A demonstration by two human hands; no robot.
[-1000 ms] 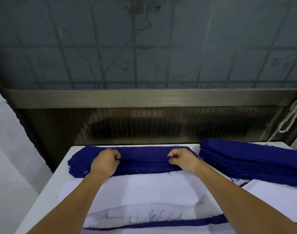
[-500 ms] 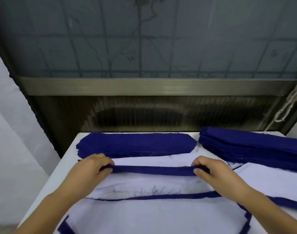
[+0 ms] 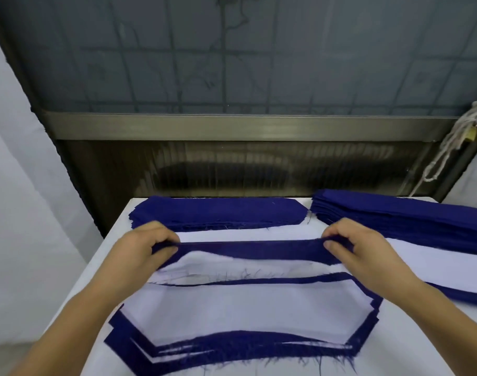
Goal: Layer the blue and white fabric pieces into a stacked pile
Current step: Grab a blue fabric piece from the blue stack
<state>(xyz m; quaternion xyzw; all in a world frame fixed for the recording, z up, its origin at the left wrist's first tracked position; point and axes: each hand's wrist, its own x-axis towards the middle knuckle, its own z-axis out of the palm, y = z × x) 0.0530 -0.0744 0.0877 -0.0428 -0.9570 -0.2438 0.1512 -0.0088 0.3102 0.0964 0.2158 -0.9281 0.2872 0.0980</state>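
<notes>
Head view, left hand (image 3: 147, 248) and right hand (image 3: 348, 245) each pinching an end of a blue fabric piece (image 3: 250, 248), held over the layered blue-and-white pile (image 3: 242, 310) on the desk (image 3: 115, 240), blue stacks (image 3: 218, 213) behind, no readable writing.

So that's two hands (image 3: 139, 251) (image 3: 351, 248), one blue strip (image 3: 250, 246) between them, two blue stacks (image 3: 218, 213) (image 3: 411, 221) up top, one layered pile (image 3: 245, 308) lower center.

Both hands pinch one long dark blue fabric piece (image 3: 250, 247) by its ends, left hand (image 3: 147, 246) and right hand (image 3: 351, 246), above the layered blue-and-white pile (image 3: 240, 308). Two dark blue fabric stacks lie along the white tabletop's (image 3: 107, 256) far edge: one (image 3: 218, 213) centred, one (image 3: 400, 221) toward the right corner.
</notes>
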